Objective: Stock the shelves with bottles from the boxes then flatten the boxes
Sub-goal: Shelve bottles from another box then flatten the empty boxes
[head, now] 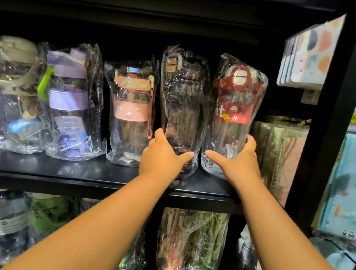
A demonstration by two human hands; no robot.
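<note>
Both hands are up at the middle shelf (74, 174), one bottle each. Left hand (164, 156) grips the lower part of the dark bottle (181, 103): fingers curled round its left side, thumb across the front right, plastic wrap bunched under the palm. Right hand (237, 164) holds the red-capped bottle (235, 101) the same way, mirrored: thumb on the front left, fingers hooked round the right side, low on the body. Both bottles are upright, side by side, wraps touching, at the right end of the row, and most of each one stands above the grip. Their bases sit at shelf level; can't tell if the weight is down. The pink-banded bottle (129, 113) is just left of the left hand, with the purple-banded bottle (69, 100) further left. More wrapped bottles (190, 245) are on the shelf below.
</note>
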